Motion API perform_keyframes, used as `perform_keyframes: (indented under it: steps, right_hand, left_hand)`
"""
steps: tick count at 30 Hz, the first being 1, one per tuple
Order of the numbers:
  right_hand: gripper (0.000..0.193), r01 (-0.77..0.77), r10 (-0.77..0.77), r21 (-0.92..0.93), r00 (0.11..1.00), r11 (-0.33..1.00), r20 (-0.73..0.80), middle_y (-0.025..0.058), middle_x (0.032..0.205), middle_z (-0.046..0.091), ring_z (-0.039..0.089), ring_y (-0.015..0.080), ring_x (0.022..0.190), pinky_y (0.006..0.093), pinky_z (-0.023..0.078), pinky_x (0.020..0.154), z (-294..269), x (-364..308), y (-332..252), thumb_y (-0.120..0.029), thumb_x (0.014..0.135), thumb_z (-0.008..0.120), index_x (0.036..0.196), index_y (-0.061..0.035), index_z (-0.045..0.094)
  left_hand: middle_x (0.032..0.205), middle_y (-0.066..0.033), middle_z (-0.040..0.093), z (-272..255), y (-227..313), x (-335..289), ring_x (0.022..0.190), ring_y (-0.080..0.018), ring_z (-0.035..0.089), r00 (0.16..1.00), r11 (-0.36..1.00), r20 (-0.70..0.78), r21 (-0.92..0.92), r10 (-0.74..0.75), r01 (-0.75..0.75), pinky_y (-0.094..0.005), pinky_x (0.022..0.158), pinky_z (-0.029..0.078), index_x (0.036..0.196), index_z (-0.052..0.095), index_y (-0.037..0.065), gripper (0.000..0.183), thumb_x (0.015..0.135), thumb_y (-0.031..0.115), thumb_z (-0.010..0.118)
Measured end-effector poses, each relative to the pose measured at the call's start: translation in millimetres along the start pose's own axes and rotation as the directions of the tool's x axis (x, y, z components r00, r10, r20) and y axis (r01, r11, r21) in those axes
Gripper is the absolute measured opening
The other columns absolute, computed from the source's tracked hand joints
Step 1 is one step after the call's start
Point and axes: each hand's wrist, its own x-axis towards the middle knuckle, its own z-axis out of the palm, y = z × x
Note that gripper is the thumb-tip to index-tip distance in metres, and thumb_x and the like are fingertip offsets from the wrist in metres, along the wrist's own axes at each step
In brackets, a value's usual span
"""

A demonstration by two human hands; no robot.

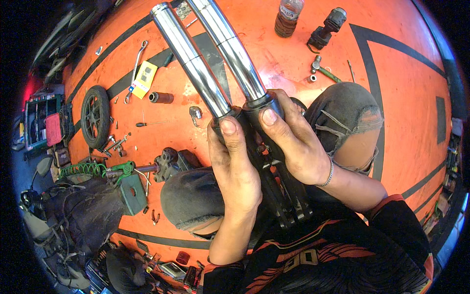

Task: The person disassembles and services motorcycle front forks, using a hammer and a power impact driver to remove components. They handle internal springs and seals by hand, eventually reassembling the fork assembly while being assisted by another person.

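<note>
Two motorcycle fork legs lie side by side in my hands, shiny chrome tubes pointing away and black lower ends toward my lap. My left hand is wrapped round the left fork leg, its thumb at the black collar under the chrome. Round the right fork leg my right hand is closed, thumb likewise laid over its collar. The black lower parts run close together between my wrists. My palms hide part of them.
On the orange floor lie a combination wrench, a yellow packet, a screwdriver and a hammer. A bottle of dark liquid stands beyond. Leftward are a wheel and a vise with a green spring.
</note>
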Motion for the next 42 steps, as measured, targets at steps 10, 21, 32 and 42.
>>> perform_keyframes:
  steps: [10,21,32,42]
  right_hand:
    - [0.026,0.008,-0.008,0.005,1.000,1.000,-0.004,0.0014,0.085,0.048,0.046,0.0085,0.077,0.0246,0.041,0.068,0.1,0.9,1.7,-0.027,0.101,0.049,0.109,-0.0030,0.048]
    - [0.023,0.005,-0.005,0.019,1.000,1.000,0.002,0.0012,0.085,0.047,0.044,0.0072,0.078,0.0233,0.040,0.067,-0.3,0.6,4.7,-0.026,0.101,0.048,0.106,-0.0033,0.048]
    - [0.041,0.063,-0.060,-0.058,0.997,0.996,0.043,0.0056,0.084,0.051,0.049,0.0118,0.074,0.0283,0.042,0.068,-1.0,-4.6,-12.5,-0.031,0.099,0.050,0.126,-0.0007,0.043]
    - [0.042,0.055,-0.054,-0.060,0.998,0.997,0.024,0.0060,0.083,0.053,0.050,0.0129,0.072,0.0289,0.043,0.066,-1.3,-1.0,-15.2,-0.031,0.099,0.050,0.126,0.0006,0.044]
  left_hand:
    - [0.089,-0.0014,0.052,1.8,2.0,-0.7,0.079,-0.0090,0.046,1.000,1.000,-0.003,0.019,0.011,-0.011,-0.0237,0.071,0.040,0.102,0.050,0.004,0.041,0.101,0.045,0.044]
    - [0.090,-0.0027,0.051,-3.8,-6.0,-0.6,0.084,-0.0103,0.046,0.998,0.992,-0.012,0.110,0.068,-0.066,-0.0263,0.077,0.039,0.104,0.051,0.003,0.043,0.101,0.045,0.044]
    - [0.104,-0.0055,0.055,-4.8,8.6,-12.6,0.097,-0.0141,0.049,0.991,0.965,-0.008,0.228,0.134,-0.129,-0.0300,0.088,0.040,0.113,0.051,0.002,0.042,0.101,0.042,0.046]
    - [0.101,-0.0052,0.054,-4.3,6.6,-8.4,0.093,-0.0132,0.050,0.995,0.983,0.013,0.150,0.103,-0.104,-0.0285,0.085,0.041,0.115,0.049,0.001,0.042,0.100,0.041,0.048]
